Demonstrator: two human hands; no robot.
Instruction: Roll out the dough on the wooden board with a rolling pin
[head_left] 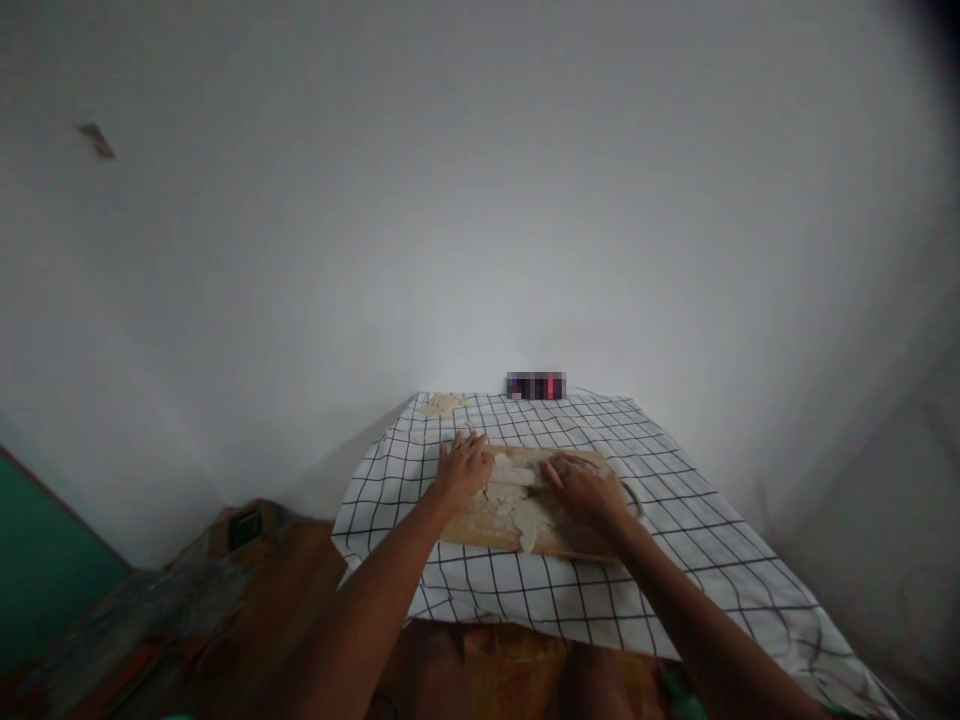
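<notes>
A sheet of pale dough [529,522] with ragged edges lies on a wooden board [465,528]. Across it runs a pale rolling pin [517,477], its two ends covered by my hands. My left hand [466,466] rests over the pin's left end, fingers pointing forward. Over the right end, my right hand [585,486] is curled, with its fingers turned inward. Both palms hide how tightly the pin is gripped.
A white checked cloth [705,520] covers the table under the board. More flat dough [444,404] lies at the back left corner. A dark blurred-out object [536,386] stands at the back edge against the white wall [480,200].
</notes>
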